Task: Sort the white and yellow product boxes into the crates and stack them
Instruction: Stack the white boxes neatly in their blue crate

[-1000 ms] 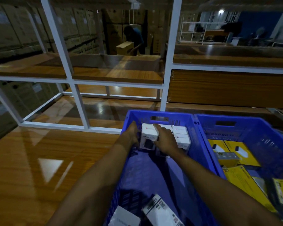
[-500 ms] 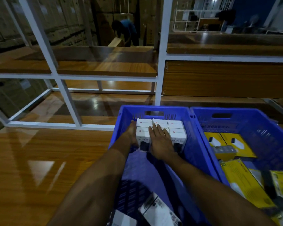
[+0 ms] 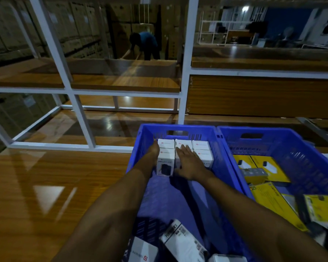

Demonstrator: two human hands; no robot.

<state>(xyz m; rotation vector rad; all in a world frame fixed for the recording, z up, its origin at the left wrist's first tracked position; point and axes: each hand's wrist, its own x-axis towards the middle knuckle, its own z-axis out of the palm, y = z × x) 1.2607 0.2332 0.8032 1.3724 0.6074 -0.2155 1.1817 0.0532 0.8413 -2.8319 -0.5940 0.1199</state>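
Note:
Two blue crates stand side by side on the wooden table. In the left crate [image 3: 178, 128] several white boxes [image 3: 166, 159] stand upright in rows against the far wall. My left hand [image 3: 154, 152] lies flat against the left side of the front-left white box, between it and the crate wall. My right hand [image 3: 187, 162] rests with straight fingers on top of the middle white boxes. More white boxes [image 3: 180, 241] lie loose at the crate's near end. The right crate [image 3: 273, 133] holds yellow boxes [image 3: 269, 199].
A white metal rack frame [image 3: 185, 72] with wooden shelves rises just behind the crates. The glossy wooden tabletop [image 3: 55, 186] stretches to the left. Far back, a person in a blue shirt [image 3: 146, 46] bends over a carton among stacked cardboard boxes.
One second ago both hands held a white box above the row. It now stands in the front row, and my hands lie flat against and on the boxes.

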